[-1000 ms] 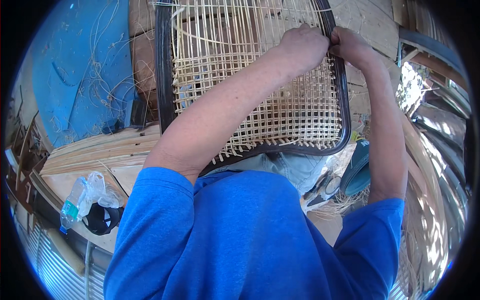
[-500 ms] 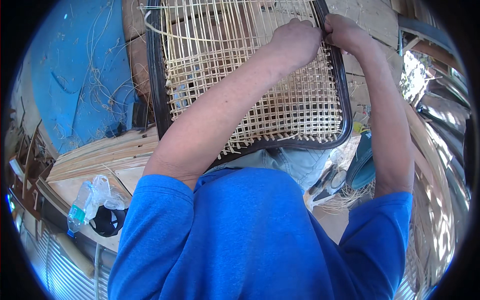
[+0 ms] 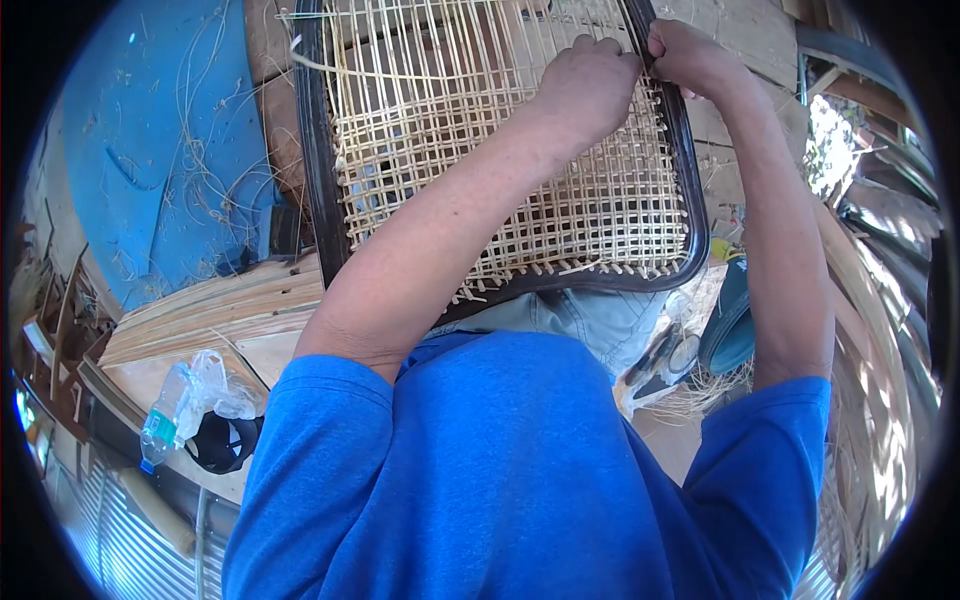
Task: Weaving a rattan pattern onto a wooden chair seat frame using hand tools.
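Observation:
A dark wooden frame (image 3: 697,205) with a woven cane panel (image 3: 600,220) lies across my lap. Toward me the cane forms an open square weave, while the far part shows mostly lengthwise strands. My left hand (image 3: 592,85) is closed, fingers curled, over the panel just inside the right rail. Just outside that rail my right hand (image 3: 690,58) is closed too, its fingers bent against the wood. Whatever they pinch between them is too small or hidden to make out. A loose cane strand (image 3: 345,70) curves over the frame's left side. Short cane ends poke out along the near edge.
Left of the frame lies a blue sheet (image 3: 150,150) strewn with thin cane strips. Closer in are a wooden board (image 3: 220,310), a plastic bottle (image 3: 160,425), a clear bag (image 3: 225,385) and a black bowl-like object (image 3: 220,442). A dark teal container (image 3: 728,330) stands by my right forearm.
The frame appears slightly shifted to the right in view, along with its surroundings. Both hands stay at the right rail, with a slightly wider space between them.

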Tool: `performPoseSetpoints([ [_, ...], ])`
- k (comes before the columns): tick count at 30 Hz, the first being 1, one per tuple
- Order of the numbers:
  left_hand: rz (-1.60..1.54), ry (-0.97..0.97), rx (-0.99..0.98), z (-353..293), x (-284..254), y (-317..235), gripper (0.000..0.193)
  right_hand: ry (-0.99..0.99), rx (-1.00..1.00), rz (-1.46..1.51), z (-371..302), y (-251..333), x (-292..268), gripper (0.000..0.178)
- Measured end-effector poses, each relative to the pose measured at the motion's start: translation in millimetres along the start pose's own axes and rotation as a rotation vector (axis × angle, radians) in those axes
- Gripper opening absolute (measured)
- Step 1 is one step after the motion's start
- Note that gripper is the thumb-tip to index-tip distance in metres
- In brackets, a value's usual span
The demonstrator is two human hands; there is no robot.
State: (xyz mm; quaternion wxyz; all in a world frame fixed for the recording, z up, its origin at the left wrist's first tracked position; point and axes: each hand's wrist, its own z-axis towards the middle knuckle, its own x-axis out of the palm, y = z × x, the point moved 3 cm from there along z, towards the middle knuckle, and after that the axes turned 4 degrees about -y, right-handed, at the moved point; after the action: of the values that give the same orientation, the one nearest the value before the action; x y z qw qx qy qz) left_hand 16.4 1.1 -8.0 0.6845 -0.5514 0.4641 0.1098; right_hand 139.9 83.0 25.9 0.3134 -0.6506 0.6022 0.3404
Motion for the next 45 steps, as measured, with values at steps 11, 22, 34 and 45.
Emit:
performPoseSetpoints([
  [11,-0.056,-0.096,0.030,1.3,-2.4,0.6,0.026,-0.351,-0.838,0.481,-15.8,-35.3,15.7,0.020],
  [22,0.429,0.177,-0.250,-65.2,-91.6,59.0,0.028,0.009,-0.007,-0.176,0.5,-6.2,12.1,0.021],
  [34,0.372,0.272,-0.227,-64.8,-89.7,95.7,0.029,0.023,0.175,-0.175,-9.1,-7.6,13.5,0.026],
  [45,0.400,0.434,-0.113,-52.9,-92.7,103.5,0.028,-0.086,0.122,-0.042,-10.9,7.1,18.0,0.024],
])
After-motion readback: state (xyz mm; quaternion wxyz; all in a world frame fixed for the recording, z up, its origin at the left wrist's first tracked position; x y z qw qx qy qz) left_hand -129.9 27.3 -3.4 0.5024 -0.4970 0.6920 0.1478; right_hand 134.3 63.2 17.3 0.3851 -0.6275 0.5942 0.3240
